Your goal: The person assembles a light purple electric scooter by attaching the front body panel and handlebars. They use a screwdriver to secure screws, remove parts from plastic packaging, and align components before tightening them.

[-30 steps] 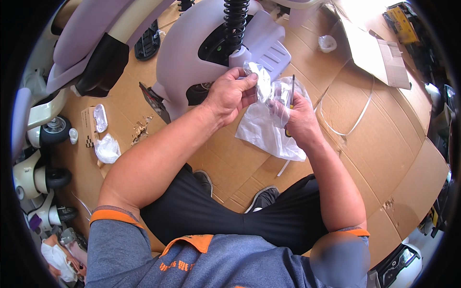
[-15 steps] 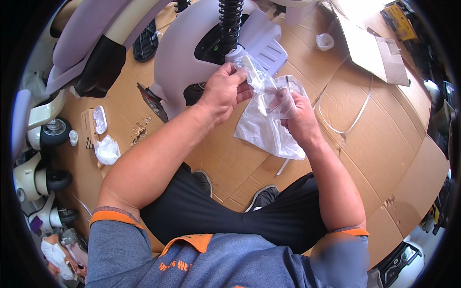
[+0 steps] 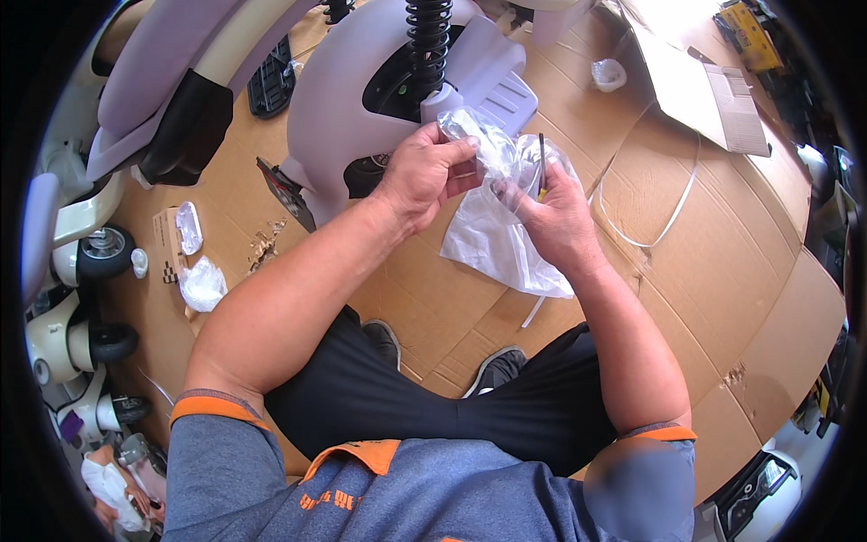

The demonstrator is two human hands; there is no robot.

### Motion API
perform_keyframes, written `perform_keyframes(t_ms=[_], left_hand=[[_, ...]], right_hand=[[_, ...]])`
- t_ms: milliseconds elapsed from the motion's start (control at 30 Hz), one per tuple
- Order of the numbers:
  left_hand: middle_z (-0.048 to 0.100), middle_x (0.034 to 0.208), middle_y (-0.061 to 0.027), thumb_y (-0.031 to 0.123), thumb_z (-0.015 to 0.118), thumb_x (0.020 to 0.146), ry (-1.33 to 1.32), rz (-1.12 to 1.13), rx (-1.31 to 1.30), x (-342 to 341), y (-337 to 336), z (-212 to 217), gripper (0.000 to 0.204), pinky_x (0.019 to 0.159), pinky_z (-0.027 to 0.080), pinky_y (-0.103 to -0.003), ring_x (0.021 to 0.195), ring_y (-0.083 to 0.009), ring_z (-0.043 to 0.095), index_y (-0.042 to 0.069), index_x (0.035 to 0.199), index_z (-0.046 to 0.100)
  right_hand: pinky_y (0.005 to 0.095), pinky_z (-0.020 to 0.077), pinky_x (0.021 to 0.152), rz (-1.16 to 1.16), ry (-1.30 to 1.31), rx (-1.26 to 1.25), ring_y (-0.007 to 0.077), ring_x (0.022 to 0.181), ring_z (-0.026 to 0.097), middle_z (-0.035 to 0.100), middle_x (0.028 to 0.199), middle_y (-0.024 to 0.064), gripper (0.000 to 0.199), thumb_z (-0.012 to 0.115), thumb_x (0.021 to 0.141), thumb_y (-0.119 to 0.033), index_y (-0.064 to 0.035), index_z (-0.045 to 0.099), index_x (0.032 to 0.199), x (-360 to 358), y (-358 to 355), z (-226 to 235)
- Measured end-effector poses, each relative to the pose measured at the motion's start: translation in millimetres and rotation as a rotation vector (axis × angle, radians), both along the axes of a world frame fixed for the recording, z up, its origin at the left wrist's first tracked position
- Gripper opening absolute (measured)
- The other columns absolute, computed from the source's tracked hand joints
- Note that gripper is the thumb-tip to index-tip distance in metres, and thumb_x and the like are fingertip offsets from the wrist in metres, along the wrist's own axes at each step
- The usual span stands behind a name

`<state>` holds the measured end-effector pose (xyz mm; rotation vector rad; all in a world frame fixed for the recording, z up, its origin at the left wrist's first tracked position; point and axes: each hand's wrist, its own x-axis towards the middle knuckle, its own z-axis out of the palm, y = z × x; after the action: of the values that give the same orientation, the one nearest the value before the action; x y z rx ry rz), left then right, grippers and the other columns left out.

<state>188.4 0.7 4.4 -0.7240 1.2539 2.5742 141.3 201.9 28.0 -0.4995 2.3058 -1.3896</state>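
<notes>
Above the cardboard (image 3: 686, 289), well in from its right edge, the left hand (image 3: 423, 177) pinches a clear bag (image 3: 486, 143); the right hand (image 3: 560, 215) grips bag and dark rod (image 3: 542, 155). Orange lettering (image 3: 330, 499) marks the shirt (image 3: 424, 488).

I found the clear bag (image 3: 486, 143) I held to be thin plastic film, glossy and crinkled. The white bag (image 3: 501, 248) looked duller, its film wrinkled. The lilac shell (image 3: 334, 86) was smooth, near-matt plastic; the coil spring (image 3: 428, 43), black metal with some sheen. The cardboard (image 3: 704, 271) was matt and creased.

Orange lettering (image 3: 331, 499) on the grey shirt (image 3: 433, 492) is illegible.
</notes>
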Motion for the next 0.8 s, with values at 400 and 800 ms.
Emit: perform_keyframes(t_ms=[400, 800], left_hand=[[0.070, 0.112, -0.0041, 0.017, 0.064, 0.103, -0.016, -0.110, -0.154, 4, 6, 8, 0.022, 0.088, 0.058, -0.033, 0.098, -0.0139, 0.069, 0.008, 0.123, 0.063], [0.070, 0.106, -0.0046, 0.018, 0.062, 0.103, -0.134, 0.095, 0.211, 2, 3, 6, 0.018, 0.086, 0.057, -0.032, 0.096, -0.0153, 0.068, 0.007, 0.117, 0.066]], right_hand=[[0.0358, 0.0545, 0.084, 0.039, 0.041, -0.139, 0.0213, 0.088, 0.067, 0.071, 0.094, 0.0102, 0.025, 0.076, 0.091, -0.014, -0.0028, 0.073, 0.113, 3, 1, -6], [0.0396, 0.0526, 0.079, 0.058, 0.093, -0.101, 0.0282, 0.084, 0.063, 0.064, 0.096, 0.0129, 0.024, 0.073, 0.090, -0.011, -0.0002, 0.068, 0.111, 11, -2, -2]])
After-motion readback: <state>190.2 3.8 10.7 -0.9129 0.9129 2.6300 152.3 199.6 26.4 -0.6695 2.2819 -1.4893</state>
